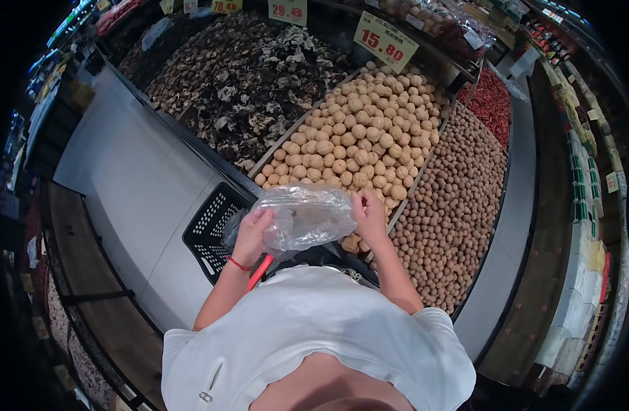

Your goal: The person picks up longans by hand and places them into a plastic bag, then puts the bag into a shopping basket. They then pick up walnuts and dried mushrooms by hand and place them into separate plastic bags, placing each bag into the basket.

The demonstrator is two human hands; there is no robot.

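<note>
Between my two hands a clear plastic bag (307, 218) is stretched wide, its mouth toward the walnuts. My left hand (255, 231) pinches the bag's left edge, and a red cord circles that wrist. At the bag's right edge, my right hand (369, 211) is closed on the plastic. Just beyond the bag lies a heap of pale walnuts (359, 130) in a sloping bin. Below my left forearm hangs a black shopping basket (215, 229) with a red handle (260, 270); what lies in it is partly hidden by the bag and arm.
Dark dried fungus (260, 82) fills the bin to the left. Smaller round brown nuts (451, 212) and red dried chillies (489, 106) lie to the right. A price sign (385, 41) stands behind the walnuts. Grey floor (122, 157) runs along the left, with shelves (582, 205) at far right.
</note>
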